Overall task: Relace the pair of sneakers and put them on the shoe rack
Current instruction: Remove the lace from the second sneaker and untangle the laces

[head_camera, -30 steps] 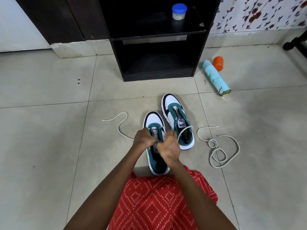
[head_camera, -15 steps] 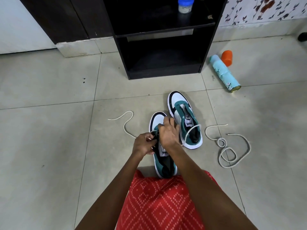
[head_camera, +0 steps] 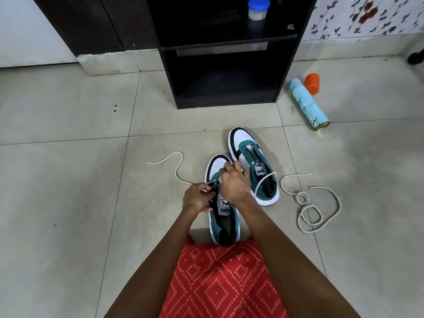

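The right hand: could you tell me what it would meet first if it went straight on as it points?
Most likely the white toe of the near sneaker, directly ahead of the right hand; depth is unclear.

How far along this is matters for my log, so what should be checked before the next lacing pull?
1. Near sneaker steadied: ok, left hand grips its side.
2. Lace in hand: ok, right hand pinches it over the eyelets.
3. Lace tail free: ok, trails loose across the floor.
4. Far sneaker laced: not ok, eyelets bare.
5. Second lace ready: not ok, lying looped.
6. Shoe rack space: ok, nothing visible on bottom shelf.
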